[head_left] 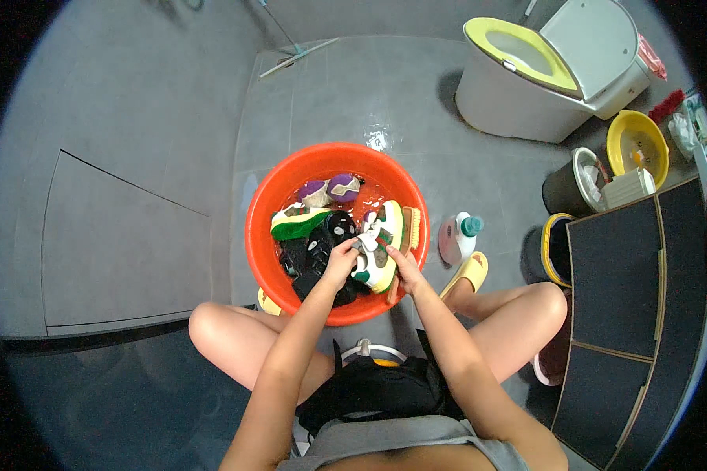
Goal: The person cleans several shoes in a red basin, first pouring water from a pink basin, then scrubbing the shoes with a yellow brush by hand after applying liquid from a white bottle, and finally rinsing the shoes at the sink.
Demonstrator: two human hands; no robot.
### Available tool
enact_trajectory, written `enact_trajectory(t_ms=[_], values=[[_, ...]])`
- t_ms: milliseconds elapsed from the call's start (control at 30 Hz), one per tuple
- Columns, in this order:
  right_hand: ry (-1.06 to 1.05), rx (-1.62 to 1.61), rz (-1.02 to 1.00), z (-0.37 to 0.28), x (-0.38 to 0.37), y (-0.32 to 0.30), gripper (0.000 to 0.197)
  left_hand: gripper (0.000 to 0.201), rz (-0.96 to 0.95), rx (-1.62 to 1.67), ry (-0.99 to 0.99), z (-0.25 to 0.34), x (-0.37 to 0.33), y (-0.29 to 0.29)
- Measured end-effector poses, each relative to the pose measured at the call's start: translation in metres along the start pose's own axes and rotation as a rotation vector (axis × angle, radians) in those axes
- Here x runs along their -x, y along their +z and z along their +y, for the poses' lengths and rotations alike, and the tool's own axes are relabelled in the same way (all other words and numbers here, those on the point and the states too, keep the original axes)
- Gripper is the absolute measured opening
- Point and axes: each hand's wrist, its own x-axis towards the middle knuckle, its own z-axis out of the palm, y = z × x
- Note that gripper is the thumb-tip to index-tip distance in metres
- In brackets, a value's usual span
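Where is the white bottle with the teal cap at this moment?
In the head view, the bottle is on the floor, just right of the orange tub and beyond the yellow slipper on the person's right foot.

So the outfit's pretty basic: a plain grey top [393,429] at the bottom centre of the frame, with a black bunched-up garment [373,392] just above it, narrow strap-like ends poking up at both sides. Footwear is pale yellow slippers, one [473,269] right of centre, the other [269,304] mostly hidden. Left hand [342,261] and right hand [406,271] are bare, forearms and knees too.
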Motion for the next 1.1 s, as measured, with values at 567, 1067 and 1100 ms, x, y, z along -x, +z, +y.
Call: enact_trajectory(t_ms=[567, 1067, 1100], values=[[-0.583, 1.379, 0.189, -0.042, 0.038, 0.058, 0.085, 0.032, -0.113, 0.905, -0.424, -0.003, -0.002, 0.009], [-0.045, 0.526, 0.446, 0.012, 0.021, 0.003, 0.034, 0.042, 0.308, -0.157, 0.255, -0.019, 0.012, -0.009], [-0.047, 0.516, 0.450, 0.023, 0.018, -0.006, 0.034, 0.042, 0.308, -0.214, 0.207, -0.025, 0.008, -0.014]])
